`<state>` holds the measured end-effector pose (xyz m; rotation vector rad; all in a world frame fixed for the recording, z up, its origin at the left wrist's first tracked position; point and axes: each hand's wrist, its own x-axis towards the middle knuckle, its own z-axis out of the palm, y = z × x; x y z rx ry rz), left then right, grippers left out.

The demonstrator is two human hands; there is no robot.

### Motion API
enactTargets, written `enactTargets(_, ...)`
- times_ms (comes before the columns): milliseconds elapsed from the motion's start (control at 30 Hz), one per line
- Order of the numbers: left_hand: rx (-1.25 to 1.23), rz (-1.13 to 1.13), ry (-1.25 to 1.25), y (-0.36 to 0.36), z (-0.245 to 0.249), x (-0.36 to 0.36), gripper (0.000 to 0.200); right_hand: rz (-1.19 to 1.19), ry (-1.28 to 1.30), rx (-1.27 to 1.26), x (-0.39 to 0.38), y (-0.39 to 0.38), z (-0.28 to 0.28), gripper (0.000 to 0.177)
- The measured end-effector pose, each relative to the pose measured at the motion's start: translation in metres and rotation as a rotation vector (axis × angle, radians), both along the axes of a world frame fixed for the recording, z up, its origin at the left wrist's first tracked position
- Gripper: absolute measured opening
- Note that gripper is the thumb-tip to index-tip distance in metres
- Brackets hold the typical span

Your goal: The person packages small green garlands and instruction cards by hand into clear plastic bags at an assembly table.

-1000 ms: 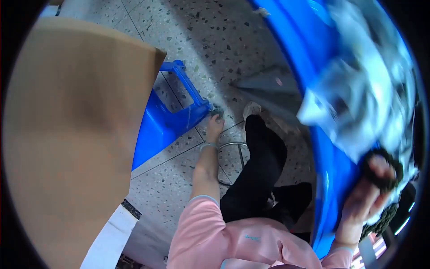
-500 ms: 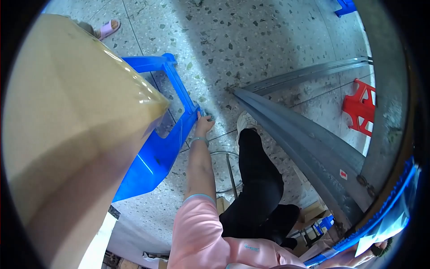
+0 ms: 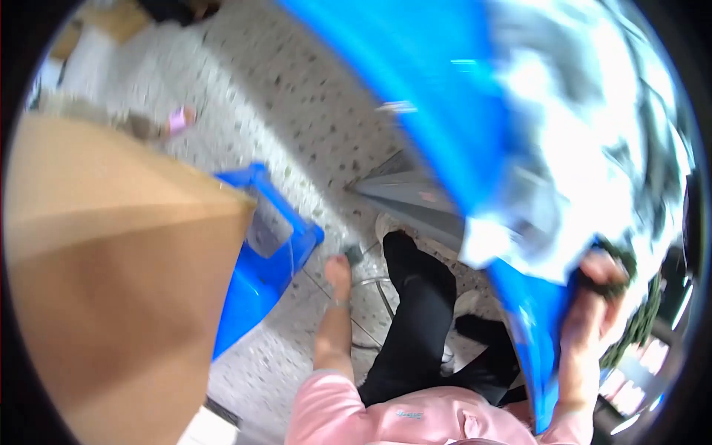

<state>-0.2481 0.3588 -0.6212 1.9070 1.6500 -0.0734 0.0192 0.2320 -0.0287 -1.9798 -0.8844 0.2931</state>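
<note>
My left hand is low over the floor, closed, with a small dark greenish thing at its fingers, too blurred to name. Just beyond it stands a blue plastic stool, apart from the hand. On the right, my right hand reaches up at the side of a large blue plastic bin. Its fingers curl around a dark green stringy bundle. Clear and whitish plastic bags, smeared by motion, fill the bin beside this hand.
A big cardboard box rises on the left above the blue stool. Grey metal legs meet the speckled floor near my shoe. A round metal ring frame stands by my leg. Another person's pink slipper is at upper left.
The blue bin with the bags has swung into view from the right, with my right hand at it. My left hand has come away from the stool. The whole view has shifted.
</note>
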Motion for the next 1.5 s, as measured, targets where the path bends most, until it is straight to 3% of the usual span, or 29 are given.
enactTargets(133, 0.147, -0.086, -0.344, -0.041, 0.147, -0.046, 0.013, 0.204, -0.273, 0.207, 0.0, 0.024, 0.0, 0.036)
enactTargets(167, 0.177, -0.105, -0.42, -0.049, 0.182, -0.071, 0.011, 0.214, -0.238, 0.27, 0.0, 0.024, 0.001, 0.031)
enactTargets(233, 0.238, -0.175, -0.526, -0.034, 0.262, -0.052, 0.011, 0.179, -0.311, 0.405, -0.003, 0.024, -0.008, 0.028)
enactTargets(267, 0.238, -0.124, -0.6, -0.034, 0.304, -0.052, 0.011, 0.186, -0.361, 0.452, -0.005, 0.021, -0.005, 0.029)
enactTargets(333, 0.287, -0.049, -0.754, -0.032, 0.383, -0.051, 0.01, 0.146, -0.222, 0.513, -0.032, 0.004, 0.02, 0.027)
enactTargets(433, 0.493, -0.136, -0.936, -0.034, 0.496, -0.036, 0.008, 0.206, -0.411, 0.648, -0.046, -0.065, 0.062, 0.029)
enactTargets(467, 0.617, -0.186, -1.02, -0.04, 0.537, -0.022, 0.007, 0.161, -0.373, 0.666, -0.055, -0.101, 0.082, 0.029)
enactTargets(567, 0.668, -0.217, -1.19, -0.065, 0.627, 0.046, 0.009, -0.027, -0.462, 0.579, -0.069, -0.209, 0.096, 0.032)
enactTargets(667, 0.433, -0.275, -1.333, -0.088, 0.657, 0.137, 0.013, -0.306, -0.593, 0.467, -0.081, -0.313, 0.087, 0.036)
enactTargets(700, 0.281, -0.316, -1.369, -0.101, 0.661, 0.165, 0.014, -0.485, -0.549, 0.308, -0.089, -0.35, 0.078, 0.035)
enactTargets(733, 0.291, -0.317, -1.371, -0.109, 0.651, 0.188, 0.014, -0.585, -0.508, 0.31, -0.093, -0.377, 0.074, 0.033)
enactTargets(800, 0.71, -0.77, -1.082, -0.123, 0.618, 0.224, 0.057, -0.758, -0.491, 0.284, -0.1, -0.427, 0.06, 0.029)
enactTargets(867, 0.878, -0.819, -0.754, -0.139, 0.603, 0.216, 0.078, -0.906, -0.54, 0.237, -0.109, -0.463, 0.046, 0.028)
enactTargets(967, 0.753, -0.773, -0.547, -0.165, 0.589, 0.21, 0.094, -1.037, -0.554, 0.08, -0.117, -0.491, 0.035, 0.025)
enactTargets(1033, 0.84, -0.837, -0.566, -0.174, 0.58, 0.227, 0.098, -1.064, -0.491, 0.043, -0.115, -0.513, 0.018, 0.026)
enactTargets(1067, 0.816, -0.874, -0.564, -0.174, 0.58, 0.236, 0.098, -1.094, -0.476, 0.016, -0.117, -0.52, 0.012, 0.026)
enactTargets(1133, 0.792, -0.862, -0.445, -0.172, 0.582, 0.254, 0.099, -0.935, -0.519, -0.329, -0.116, -0.525, 0.007, 0.033)
enactTargets(1200, 0.951, -0.747, -0.582, -0.178, 0.586, 0.255, 0.089, -0.897, -0.31, -0.44, -0.129, -0.52, 0.016, 0.029)
enactTargets(1233, 0.949, -0.769, -0.58, -0.19, 0.593, 0.248, 0.089, -0.912, -0.295, -0.441, -0.133, -0.517, 0.022, 0.029)
enactTargets(1300, 1.104, -0.85, -0.905, -0.223, 0.612, 0.223, 0.072, -0.82, -0.243, -0.329, -0.14, -0.515, 0.028, 0.027)
enactTargets(1367, 0.941, -0.981, -1.117, -0.269, 0.616, 0.201, 0.064, -0.812, -0.262, -0.295, -0.141, -0.523, 0.018, 0.026)
enactTargets(1500, 0.63, -1.289, -1.189, -0.35, 0.609, 0.174, 0.062, -0.77, -0.337, -0.217, -0.133, -0.523, 0.025, 0.024)
